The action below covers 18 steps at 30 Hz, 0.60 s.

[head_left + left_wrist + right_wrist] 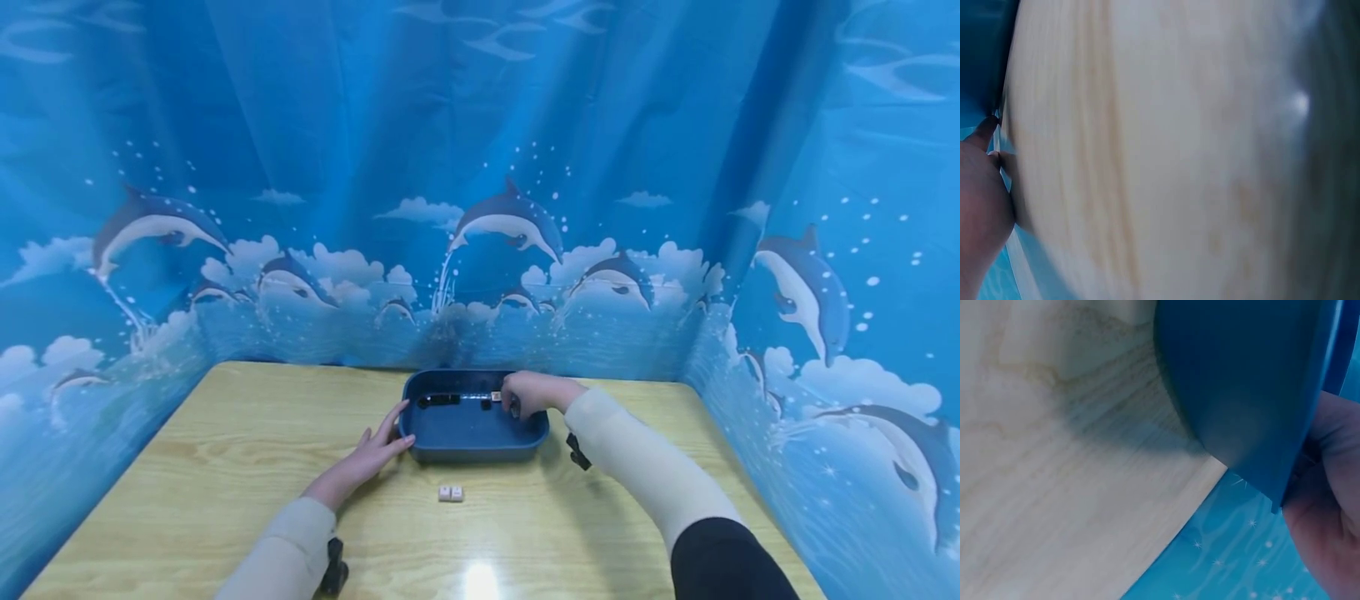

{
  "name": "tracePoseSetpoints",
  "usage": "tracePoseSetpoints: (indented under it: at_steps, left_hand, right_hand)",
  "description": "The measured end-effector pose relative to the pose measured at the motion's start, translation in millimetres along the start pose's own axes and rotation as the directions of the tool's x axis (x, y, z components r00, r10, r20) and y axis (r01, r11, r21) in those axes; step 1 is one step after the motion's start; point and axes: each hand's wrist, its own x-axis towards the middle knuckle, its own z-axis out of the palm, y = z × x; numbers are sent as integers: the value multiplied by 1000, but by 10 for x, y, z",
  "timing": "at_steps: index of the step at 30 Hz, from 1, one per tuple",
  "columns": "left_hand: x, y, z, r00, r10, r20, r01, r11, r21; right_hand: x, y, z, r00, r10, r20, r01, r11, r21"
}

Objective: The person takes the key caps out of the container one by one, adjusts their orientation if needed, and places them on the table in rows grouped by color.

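Observation:
A dark blue rectangular basin [472, 454] stands on the table. My left hand [365, 458] is at its left side, fingers spread and fairly straight, touching the rim; the left wrist view shows only part of this hand [982, 194]. My right hand [534, 393] reaches over the right end into the basin with bent fingers. A small dark thing [514, 407] shows at its fingers, but whether they grip it is hidden. Just left of these fingers lies a small white block [496, 397]. In the right wrist view the basin wall [1241, 394] hides the fingertips.
Inside the basin are a black elongated piece [438, 401] and a small black block [486, 405]. Two white keycap-like blocks [451, 493] sit side by side on the wooden table [225, 467] before the basin. A blue dolphin-print curtain [360, 167] borders the table's back and sides.

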Motion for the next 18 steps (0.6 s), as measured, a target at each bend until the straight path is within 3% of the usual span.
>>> tracePoseSetpoints:
  at_steps: [9,18]
  left_hand:
    - [-6,2,-10,1000,3,2,-3,1000,-5]
    - [0,1,-1,1000,5,-7,-5,1000,1]
  right_hand:
    - [8,-40,92,999,-36,15,33,989,147]
    - [17,-119,145,998,-55,20,51,987,153]
